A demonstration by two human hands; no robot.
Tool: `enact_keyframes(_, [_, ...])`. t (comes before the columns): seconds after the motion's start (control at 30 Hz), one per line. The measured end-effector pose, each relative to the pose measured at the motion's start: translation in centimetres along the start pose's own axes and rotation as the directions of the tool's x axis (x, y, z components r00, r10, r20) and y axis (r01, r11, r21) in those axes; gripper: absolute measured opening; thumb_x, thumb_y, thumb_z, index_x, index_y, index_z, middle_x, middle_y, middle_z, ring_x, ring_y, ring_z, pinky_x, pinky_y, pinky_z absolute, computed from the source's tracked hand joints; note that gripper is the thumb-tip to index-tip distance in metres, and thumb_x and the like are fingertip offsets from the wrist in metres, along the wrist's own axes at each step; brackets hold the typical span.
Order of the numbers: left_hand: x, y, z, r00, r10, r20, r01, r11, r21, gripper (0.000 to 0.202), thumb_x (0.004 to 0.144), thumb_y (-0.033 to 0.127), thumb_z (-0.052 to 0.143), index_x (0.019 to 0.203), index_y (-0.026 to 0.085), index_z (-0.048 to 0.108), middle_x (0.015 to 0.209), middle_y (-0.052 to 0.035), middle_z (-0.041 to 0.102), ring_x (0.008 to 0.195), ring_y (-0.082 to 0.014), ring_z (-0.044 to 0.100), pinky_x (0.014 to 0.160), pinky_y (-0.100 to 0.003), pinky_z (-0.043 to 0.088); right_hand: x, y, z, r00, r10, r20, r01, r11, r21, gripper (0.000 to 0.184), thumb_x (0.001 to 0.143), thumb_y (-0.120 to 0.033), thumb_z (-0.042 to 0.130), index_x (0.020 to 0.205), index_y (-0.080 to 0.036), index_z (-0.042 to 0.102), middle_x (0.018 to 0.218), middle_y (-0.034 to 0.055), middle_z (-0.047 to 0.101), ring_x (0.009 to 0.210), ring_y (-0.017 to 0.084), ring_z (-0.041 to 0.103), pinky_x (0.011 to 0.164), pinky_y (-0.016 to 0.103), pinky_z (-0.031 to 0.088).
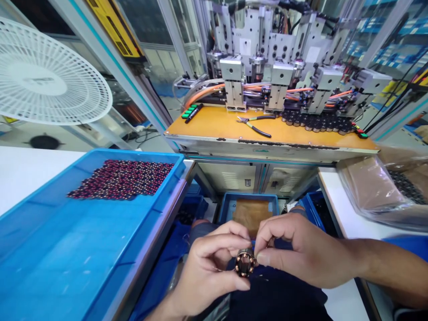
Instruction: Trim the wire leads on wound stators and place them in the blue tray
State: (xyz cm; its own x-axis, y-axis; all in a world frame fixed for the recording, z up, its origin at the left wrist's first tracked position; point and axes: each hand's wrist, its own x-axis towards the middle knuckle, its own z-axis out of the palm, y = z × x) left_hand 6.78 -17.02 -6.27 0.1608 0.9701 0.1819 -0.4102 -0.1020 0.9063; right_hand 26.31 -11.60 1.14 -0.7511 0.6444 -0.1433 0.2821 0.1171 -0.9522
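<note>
Between the thumb and fingers of my left hand (210,265) is a small motor stator (244,264), a dark ring with copper windings around its inside. Its round opening faces me, above my lap. My right hand (294,247) is closed in a pinch at the stator's right edge, thumb against index finger. Whatever those fingertips grip, perhaps a fine wire end, is too small to make out.
On the left a blue tray (147,223) bears rows of small dark parts (127,178). Ahead, pliers (256,122), markers (193,112) and a row of dark stators (317,121) lie on the machine's orange ledge (214,125). A plastic-lined carton (377,183) stands at right, a fan (50,80) at left.
</note>
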Motion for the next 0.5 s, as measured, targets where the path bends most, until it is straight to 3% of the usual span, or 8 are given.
enact_keyframes(0.13, [0.2,0.2,0.1,1.0,0.026,0.011,-0.026,0.997,0.067,0.03,0.061,0.026,0.092,0.09,0.027,0.083,0.083,-0.0046,0.063,0.067,-0.0116,0.058,0.056,-0.019,0.049,0.2,-0.1,0.0,0.999,0.05,0.012,-0.05,0.998,0.026,0.017,0.088,-0.027,0.062,0.082,-0.015,0.073,0.074,0.0009,0.067,0.066,0.01,0.059,0.062,0.02,0.047])
enact_keyframes(0.27, [-0.1,0.0,-0.1,0.999,-0.02,0.032,0.02,1.0,-0.004,0.03,0.06,0.026,0.093,0.088,0.026,0.081,0.084,-0.0028,0.061,0.068,-0.0125,0.063,0.059,-0.021,0.051,-0.1,0.3,-1.4,0.972,0.043,0.231,-0.047,0.999,0.008,0.016,0.088,-0.027,0.066,0.079,-0.016,0.072,0.072,0.0005,0.067,0.065,0.01,0.06,0.063,0.021,0.047])
enact_keyframes(0.3, [-0.1,-0.1,-0.2,0.998,-0.05,0.047,0.053,0.997,-0.061,0.031,0.06,0.026,0.093,0.089,0.027,0.08,0.086,-0.0019,0.06,0.067,-0.0121,0.065,0.06,-0.021,0.051,-0.2,0.4,-1.9,0.968,-0.016,0.249,0.026,0.999,-0.035,0.015,0.089,-0.026,0.066,0.079,-0.016,0.072,0.073,0.0007,0.068,0.066,0.01,0.06,0.064,0.022,0.047])
enact_keyframes(0.37, [-0.2,-0.3,-0.2,0.99,-0.115,0.08,0.127,0.977,-0.171,0.033,0.06,0.028,0.093,0.09,0.026,0.079,0.089,-0.0005,0.058,0.065,-0.0114,0.068,0.06,-0.021,0.051,-0.4,0.8,-2.5,0.961,-0.224,0.163,0.255,0.947,-0.197,0.011,0.091,-0.025,0.066,0.086,-0.017,0.071,0.079,0.0023,0.069,0.071,0.011,0.061,0.068,0.023,0.048])
enact_keyframes(0.43, [-0.2,-0.5,-0.2,0.982,-0.157,0.105,0.179,0.952,-0.248,0.035,0.059,0.031,0.093,0.088,0.023,0.077,0.088,0.0001,0.057,0.063,-0.0102,0.067,0.06,-0.019,0.05,-0.4,1.1,-2.6,0.876,-0.478,0.053,0.456,0.789,-0.412,0.007,0.093,-0.02,0.063,0.097,-0.016,0.067,0.087,0.0053,0.069,0.079,0.013,0.062,0.074,0.026,0.049])
enact_keyframes(0.5, [-0.1,-0.6,0.0,0.974,-0.185,0.127,0.216,0.93,-0.299,0.037,0.057,0.033,0.094,0.086,0.02,0.076,0.086,-0.0001,0.058,0.062,-0.0092,0.066,0.059,-0.019,0.05,-0.1,1.3,-2.3,0.76,-0.645,0.085,0.579,0.611,-0.539,0.012,0.095,-0.016,0.061,0.107,-0.015,0.063,0.093,0.0083,0.07,0.085,0.015,0.062,0.079,0.03,0.049])
